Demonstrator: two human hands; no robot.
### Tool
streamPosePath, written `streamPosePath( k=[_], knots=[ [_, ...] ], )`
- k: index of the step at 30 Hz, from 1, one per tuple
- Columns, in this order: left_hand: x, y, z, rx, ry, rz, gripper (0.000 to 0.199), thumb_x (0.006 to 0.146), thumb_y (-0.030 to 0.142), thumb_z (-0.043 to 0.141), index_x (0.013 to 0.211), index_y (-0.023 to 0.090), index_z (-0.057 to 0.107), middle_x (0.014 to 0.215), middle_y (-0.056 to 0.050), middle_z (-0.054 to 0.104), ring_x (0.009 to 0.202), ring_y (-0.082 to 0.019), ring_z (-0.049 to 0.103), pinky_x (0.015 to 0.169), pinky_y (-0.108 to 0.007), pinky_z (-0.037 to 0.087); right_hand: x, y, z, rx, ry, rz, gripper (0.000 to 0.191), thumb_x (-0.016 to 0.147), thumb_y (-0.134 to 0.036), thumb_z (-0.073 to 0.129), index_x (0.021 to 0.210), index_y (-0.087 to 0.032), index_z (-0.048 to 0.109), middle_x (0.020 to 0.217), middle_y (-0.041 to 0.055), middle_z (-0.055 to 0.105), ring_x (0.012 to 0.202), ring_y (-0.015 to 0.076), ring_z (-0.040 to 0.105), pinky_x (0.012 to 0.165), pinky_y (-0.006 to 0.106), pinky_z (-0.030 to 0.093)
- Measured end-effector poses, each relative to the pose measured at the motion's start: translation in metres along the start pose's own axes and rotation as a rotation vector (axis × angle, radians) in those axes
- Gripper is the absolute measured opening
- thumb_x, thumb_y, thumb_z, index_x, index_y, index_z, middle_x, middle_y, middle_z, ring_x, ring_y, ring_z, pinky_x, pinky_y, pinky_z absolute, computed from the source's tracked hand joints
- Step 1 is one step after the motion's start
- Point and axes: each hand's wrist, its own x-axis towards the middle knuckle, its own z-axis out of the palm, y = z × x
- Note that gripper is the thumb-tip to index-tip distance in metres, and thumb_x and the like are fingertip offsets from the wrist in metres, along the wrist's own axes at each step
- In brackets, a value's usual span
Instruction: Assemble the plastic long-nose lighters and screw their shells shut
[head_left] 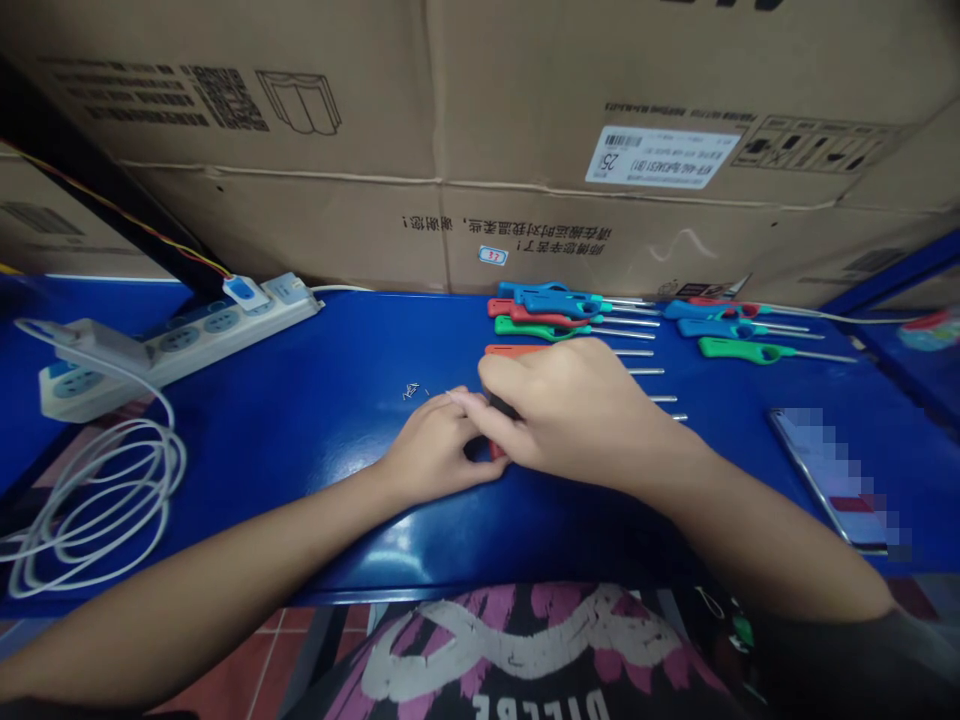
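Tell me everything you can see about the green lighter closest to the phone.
The green lighter has a glossy, plastic-looking green handle with a loop around a dark opening, then a teal collar and a thin, shiny, metal-looking rod. It lies on the blue table, rod pointing right, beyond the phone and just in front of a blue lighter. The right hand isn't touching it.

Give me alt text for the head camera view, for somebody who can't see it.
A left hand and right hand meet over a blue table, a red item mostly hidden between them. Small metal pieces lie beyond the left hand, and colourful lighters farther back and right, before a cardboard box; a power strip sits left, a phone right.
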Motion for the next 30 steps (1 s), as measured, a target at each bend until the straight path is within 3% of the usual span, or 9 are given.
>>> streamPosePath(
  k=[3, 5, 9, 13, 17, 20, 23, 28, 30],
  knots=[
    [0.0, -0.001, 0.001, 0.025, 0.01, 0.02, 0.014, 0.081, 0.031, 0.072, 0.088, 0.02, 0.071, 0.098, -0.007, 0.072, 0.096, -0.028, 0.066, 0.083, -0.041, 0.056, -0.005, 0.001, -0.012, 0.115, -0.113, -0.092, 0.023, 0.099, -0.021, 0.043, 0.102, -0.013, 0.064, 0.091, 0.0087, 0.071, 0.072, 0.0194, 0.061, 0.058, 0.032, 0.028],
    [0.0, -0.001, 0.001, 0.029, 0.013, 0.027, 0.014, 0.081, 0.031, 0.071, 0.09, 0.02, 0.071, 0.099, -0.007, 0.072, 0.095, -0.028, 0.066, 0.082, -0.042, 0.055, -0.007, 0.004, -0.014, 0.137, -0.113, -0.109, 0.026, 0.096, -0.021, 0.044, 0.112, -0.011, 0.062, 0.103, 0.0122, 0.07, 0.08, 0.0212, 0.063, 0.063, 0.032, 0.033],
    [0.0, -0.001, 0.0, -0.006, 0.007, 0.012, 0.017, 0.083, 0.034, 0.07, 0.092, 0.02, 0.07, 0.094, -0.006, 0.072, 0.089, -0.025, 0.066, 0.082, -0.042, 0.056, -0.006, 0.012, -0.01, 0.072, -0.135, -0.104, 0.036, 0.102, -0.036, 0.038, 0.1, -0.013, 0.066, 0.08, 0.0086, 0.07, 0.069, 0.022, 0.061, 0.059, 0.033, 0.03],
    [0.0, -0.002, 0.0, 0.051, -0.015, 0.034, 0.018, 0.083, 0.036, 0.07, 0.092, 0.02, 0.071, 0.1, -0.008, 0.071, 0.099, -0.029, 0.066, 0.086, -0.044, 0.056, -0.006, 0.017, -0.008, 0.227, -0.073, -0.201, 0.032, 0.1, -0.027, 0.04, 0.12, -0.013, 0.06, 0.103, 0.0106, 0.071, 0.086, 0.0212, 0.063, 0.063, 0.031, 0.035],
    [0.0, -0.003, -0.001, 0.008, -0.031, 0.029, 0.022, 0.084, 0.034, 0.068, 0.102, 0.02, 0.07, 0.105, -0.008, 0.072, 0.103, -0.028, 0.067, 0.088, -0.043, 0.057, -0.006, 0.015, -0.01, 0.216, -0.142, -0.18, 0.031, 0.102, -0.036, 0.041, 0.104, -0.014, 0.063, 0.085, 0.0077, 0.068, 0.074, 0.0199, 0.058, 0.061, 0.031, 0.033],
    [0.0, -0.002, -0.002, 0.006, -0.033, 0.031, 0.025, 0.083, 0.032, 0.069, 0.104, 0.019, 0.068, 0.103, -0.008, 0.072, 0.102, -0.029, 0.068, 0.086, -0.042, 0.057, -0.006, 0.012, -0.01, 0.256, -0.102, -0.199, 0.023, 0.096, -0.024, 0.043, 0.107, -0.014, 0.061, 0.097, 0.0104, 0.069, 0.085, 0.0213, 0.06, 0.065, 0.031, 0.035],
    [0.0, -0.003, -0.003, -0.027, -0.055, 0.049, 0.022, 0.082, 0.032, 0.069, 0.1, 0.018, 0.068, 0.1, -0.007, 0.073, 0.097, -0.027, 0.069, 0.082, -0.04, 0.058, -0.006, 0.012, -0.01, 0.212, -0.136, -0.164, 0.026, 0.098, -0.032, 0.042, 0.099, -0.015, 0.062, 0.084, 0.008, 0.068, 0.074, 0.0204, 0.058, 0.062, 0.032, 0.032],
    [0.0, -0.006, -0.002, 0.013, -0.085, 0.11, 0.015, 0.086, 0.033, 0.066, 0.091, 0.02, 0.068, 0.091, -0.005, 0.073, 0.089, -0.025, 0.07, 0.08, -0.039, 0.057, -0.006, 0.016, -0.011, 0.306, -0.112, -0.121, 0.028, 0.095, -0.026, 0.047, 0.118, -0.014, 0.057, 0.102, 0.0102, 0.069, 0.082, 0.0201, 0.061, 0.063, 0.029, 0.034],
    [0.0, -0.006, -0.003, 0.018, -0.083, 0.106, 0.016, 0.088, 0.033, 0.065, 0.096, 0.02, 0.068, 0.093, -0.006, 0.074, 0.09, -0.025, 0.07, 0.082, -0.04, 0.057, -0.005, 0.018, -0.012, 0.277, -0.127, -0.057, 0.026, 0.098, -0.033, 0.046, 0.111, -0.014, 0.059, 0.091, 0.0081, 0.069, 0.074, 0.0192, 0.059, 0.059, 0.029, 0.031]
  ],
)
